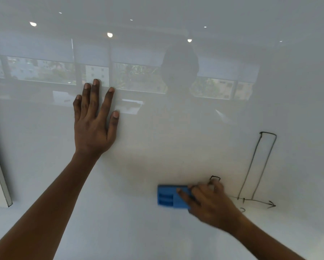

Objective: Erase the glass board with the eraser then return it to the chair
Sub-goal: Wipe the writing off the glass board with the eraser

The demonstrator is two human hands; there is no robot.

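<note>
The white glass board (176, 128) fills the head view. My right hand (210, 201) grips a blue eraser (168, 197) and holds it flat against the board at the lower middle. The hand is blurred. Just right of it are black marker lines: a small box top (215, 177), a tall narrow bar (258, 166) and an arrow (260, 201) pointing right. My left hand (93, 121) lies flat on the board at the upper left, fingers straight and spread. The chair is out of sight.
The board's metal edge (0, 171) runs down the far left. Windows, ceiling lights and a person's outline are reflected across the upper half of the glass. The area left of the eraser shows no marker lines.
</note>
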